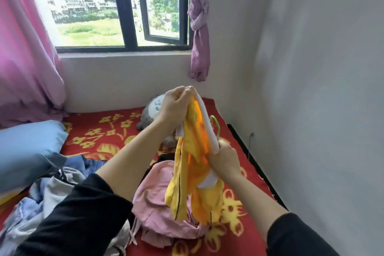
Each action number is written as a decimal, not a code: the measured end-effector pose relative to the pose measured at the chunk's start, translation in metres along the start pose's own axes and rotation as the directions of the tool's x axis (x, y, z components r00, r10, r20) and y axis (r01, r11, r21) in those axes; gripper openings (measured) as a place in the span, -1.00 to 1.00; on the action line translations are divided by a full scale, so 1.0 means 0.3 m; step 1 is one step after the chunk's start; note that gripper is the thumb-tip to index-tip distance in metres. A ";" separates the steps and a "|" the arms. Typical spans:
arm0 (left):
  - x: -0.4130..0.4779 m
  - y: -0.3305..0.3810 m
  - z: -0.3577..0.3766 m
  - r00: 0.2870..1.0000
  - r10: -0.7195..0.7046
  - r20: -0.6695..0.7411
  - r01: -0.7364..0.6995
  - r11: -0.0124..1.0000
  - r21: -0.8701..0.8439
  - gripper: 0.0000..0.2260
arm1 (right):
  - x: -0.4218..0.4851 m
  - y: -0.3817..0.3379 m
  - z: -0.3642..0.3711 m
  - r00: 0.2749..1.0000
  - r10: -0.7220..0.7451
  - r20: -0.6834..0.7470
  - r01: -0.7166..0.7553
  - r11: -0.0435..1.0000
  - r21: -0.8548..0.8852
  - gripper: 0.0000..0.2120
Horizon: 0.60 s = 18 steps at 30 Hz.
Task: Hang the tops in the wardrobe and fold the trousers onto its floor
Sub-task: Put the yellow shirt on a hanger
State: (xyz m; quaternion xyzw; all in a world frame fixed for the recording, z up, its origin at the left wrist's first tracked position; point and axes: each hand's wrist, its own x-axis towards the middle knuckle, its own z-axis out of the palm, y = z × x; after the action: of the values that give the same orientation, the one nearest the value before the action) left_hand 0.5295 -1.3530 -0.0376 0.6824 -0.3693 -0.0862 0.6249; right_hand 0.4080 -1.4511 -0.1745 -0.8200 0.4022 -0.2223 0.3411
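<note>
Fitting the yellow top (187,189) onto the green hanger (216,125), left hand (174,106) pinching its white edge, right hand (223,158) gripping the other end; next, likely seating the shoulders.

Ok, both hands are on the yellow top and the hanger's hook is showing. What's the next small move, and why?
Probably draw the white edge taut with the left hand to seat the top on the hanger. It pinches that edge high, the right hand grips the top by the hook, and the cloth below hangs bunched.
</note>
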 end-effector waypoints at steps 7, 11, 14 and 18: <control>0.071 0.023 -0.334 0.956 -0.247 0.157 0.176 0.913 0.369 -0.68 | 0.225 -0.038 -0.228 0.949 0.057 -0.309 -0.028 0.995 0.099 -0.80; 0.028 -0.074 -0.364 0.885 -0.425 0.191 0.291 0.825 0.485 -0.66 | 0.260 -0.044 -0.215 0.982 0.046 -0.181 -0.035 0.997 0.065 -0.82; 0.006 -0.167 -0.326 0.931 -0.365 -0.023 0.337 0.832 0.440 -0.71 | 0.214 -0.035 -0.150 1.000 0.015 -0.006 -0.013 0.983 0.182 -0.73; -0.017 -0.275 -0.288 0.915 -0.394 -0.086 0.393 0.823 0.411 -0.76 | 0.150 -0.036 -0.111 0.996 0.087 -0.009 -0.077 0.914 0.398 -0.50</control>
State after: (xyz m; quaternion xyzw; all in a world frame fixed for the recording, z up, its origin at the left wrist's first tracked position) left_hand 0.6086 -1.2861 -0.0973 0.8617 -0.2312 -0.1327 0.4318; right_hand 0.4183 -1.4956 -0.1403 -0.7131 0.3871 -0.2956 0.5042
